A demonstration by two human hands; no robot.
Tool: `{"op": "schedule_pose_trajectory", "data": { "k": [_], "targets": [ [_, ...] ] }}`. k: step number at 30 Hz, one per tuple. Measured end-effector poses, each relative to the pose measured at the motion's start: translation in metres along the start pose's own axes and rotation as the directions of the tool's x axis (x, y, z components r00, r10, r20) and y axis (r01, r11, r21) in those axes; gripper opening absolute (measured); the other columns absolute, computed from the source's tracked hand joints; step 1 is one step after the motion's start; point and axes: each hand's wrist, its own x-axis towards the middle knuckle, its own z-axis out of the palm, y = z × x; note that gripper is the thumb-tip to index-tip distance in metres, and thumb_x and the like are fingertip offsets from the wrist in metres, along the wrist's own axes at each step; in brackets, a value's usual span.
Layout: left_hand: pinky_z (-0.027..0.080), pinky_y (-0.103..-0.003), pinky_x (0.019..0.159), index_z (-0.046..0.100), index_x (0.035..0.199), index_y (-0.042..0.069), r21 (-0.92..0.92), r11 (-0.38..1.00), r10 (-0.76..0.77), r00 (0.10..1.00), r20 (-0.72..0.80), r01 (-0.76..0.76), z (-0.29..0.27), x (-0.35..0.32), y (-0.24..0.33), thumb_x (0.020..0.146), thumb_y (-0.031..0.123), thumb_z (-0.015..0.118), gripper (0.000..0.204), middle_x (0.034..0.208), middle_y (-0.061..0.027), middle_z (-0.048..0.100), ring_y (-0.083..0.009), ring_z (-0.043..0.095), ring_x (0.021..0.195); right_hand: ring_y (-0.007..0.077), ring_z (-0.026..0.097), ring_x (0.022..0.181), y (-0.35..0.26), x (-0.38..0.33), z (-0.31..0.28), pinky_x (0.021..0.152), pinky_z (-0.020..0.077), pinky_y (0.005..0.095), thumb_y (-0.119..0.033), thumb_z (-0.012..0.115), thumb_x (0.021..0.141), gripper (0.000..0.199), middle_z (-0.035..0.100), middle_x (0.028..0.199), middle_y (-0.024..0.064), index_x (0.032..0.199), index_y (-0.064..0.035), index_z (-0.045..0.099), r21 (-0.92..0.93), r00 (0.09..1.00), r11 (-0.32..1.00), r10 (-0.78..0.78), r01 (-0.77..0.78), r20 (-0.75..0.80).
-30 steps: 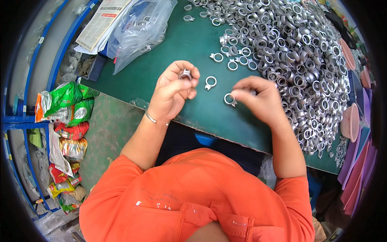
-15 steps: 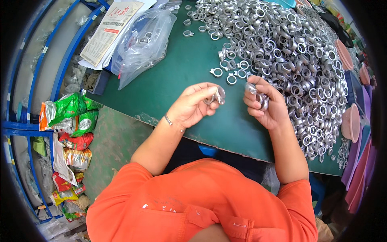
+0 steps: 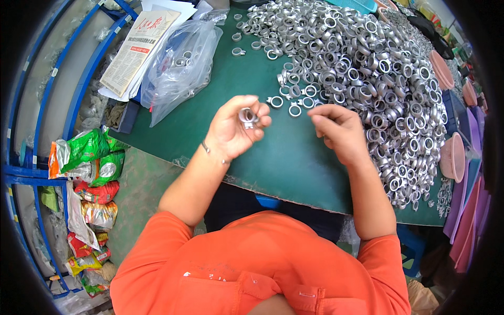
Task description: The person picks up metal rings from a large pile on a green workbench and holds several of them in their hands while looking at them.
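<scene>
My left hand [image 3: 233, 128] is raised over the near part of the green table, palm turned up. Its curled fingers hold a silver metal ring clamp [image 3: 247, 116] with a small lug. To the right, my right hand [image 3: 340, 132] hovers beside the heap, back of the hand up. Its thumb and index finger point left and the other fingers are curled under, so anything in them is hidden. Just beyond it, a few loose ring clamps [image 3: 295, 109] lie at the edge of a large heap of the same clamps [image 3: 362, 73].
The green table [image 3: 210, 126] ends in a worn near edge. A clear plastic bag [image 3: 178, 73] holding some rings and a newspaper [image 3: 137, 50] lie at the left. Blue shelving [image 3: 79, 94] and colourful packets [image 3: 86, 149] stand beyond. Pink bowls [image 3: 452, 157] line the right side.
My left hand has shifted left and rolled palm up with the ring clamp. My right hand has turned over; the metal rings seen in it before no longer show.
</scene>
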Motion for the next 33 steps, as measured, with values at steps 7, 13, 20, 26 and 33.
{"op": "schedule_pose_trajectory", "data": {
  "k": [7, 13, 20, 26, 33],
  "targets": [
    [0.046, -0.036, 0.06, 0.065, 0.076, 0.004, 0.845, -0.517, 0.514, 0.839, 0.178, 0.138, 0.006, 0.049, -0.002, 0.077, 0.031, 0.069, 0.028, 0.068, -0.0093, 0.058, -0.0254, 0.058, 0.063, 0.0345, 0.061, 0.08, 0.015, 0.009, 0.027, 0.069, 0.0504, 0.0435, -0.021, 0.067, 0.077, 0.027, 0.055, 0.092, 0.0155, 0.099, -0.0081, 0.06, -0.876, 0.951, 0.425, -0.289, 0.227, 0.106],
    [0.047, -0.038, 0.063, 0.061, 0.074, 0.003, 0.83, -0.551, 0.44, 0.875, 0.202, 0.085, 0.006, 0.045, -0.01, 0.076, 0.021, 0.068, 0.02, 0.078, -0.0129, 0.058, -0.0308, 0.058, 0.072, 0.0332, 0.06, 0.079, 0.013, 0.003, 0.015, 0.067, 0.0493, 0.0412, -0.015, 0.072, 0.071, 0.02, 0.055, 0.088, 0.0142, 0.081, -0.0038, 0.06, -0.841, 0.968, 0.499, -0.227, 0.21, 0.107],
    [0.041, -0.024, 0.056, 0.058, 0.08, 0.003, 0.915, 0.321, 0.246, 0.954, 0.17, -0.246, 0.015, 0.038, -0.005, 0.082, 0.007, 0.063, 0.007, 0.103, -0.0071, 0.055, -0.0121, 0.051, 0.069, 0.0099, 0.054, 0.08, 0.011, 0.005, -0.002, 0.071, 0.0455, 0.0265, -0.001, 0.075, 0.068, 0.032, 0.058, 0.095, 0.0008, 0.093, -0.0046, 0.055, -0.146, 0.943, 0.931, -0.332, 0.334, 0.037],
    [0.038, -0.019, 0.054, 0.057, 0.088, 0.006, 0.283, 0.934, 0.112, 0.929, 0.353, -0.22, 0.009, 0.035, -0.004, 0.086, 0.01, 0.061, 0.006, 0.114, -0.0108, 0.051, -0.0089, 0.044, 0.069, 0.0079, 0.055, 0.076, -0.005, 0.0, -0.007, 0.05, 0.0422, 0.0181, -0.001, 0.071, 0.074, 0.033, 0.06, 0.095, 0.0049, 0.102, -0.0025, 0.054, 0.446, 0.984, 0.891, -0.15, 0.09, 0.101],
    [0.04, -0.018, 0.052, 0.053, 0.11, 0.006, 0.004, 0.999, 0.04, 0.957, 0.289, -0.043, 0.004, 0.038, -0.005, 0.09, 0.014, 0.055, 0.022, 0.106, -0.0129, 0.054, -0.0107, 0.048, 0.077, 0.0141, 0.062, 0.068, -0.001, 0.002, -0.008, 0.044, 0.0483, 0.0221, -0.009, 0.054, 0.087, 0.02, 0.065, 0.09, 0.0176, 0.106, -0.0007, 0.059, 0.659, 0.981, 0.749, -0.076, -0.063, 0.18]
  ]
}}
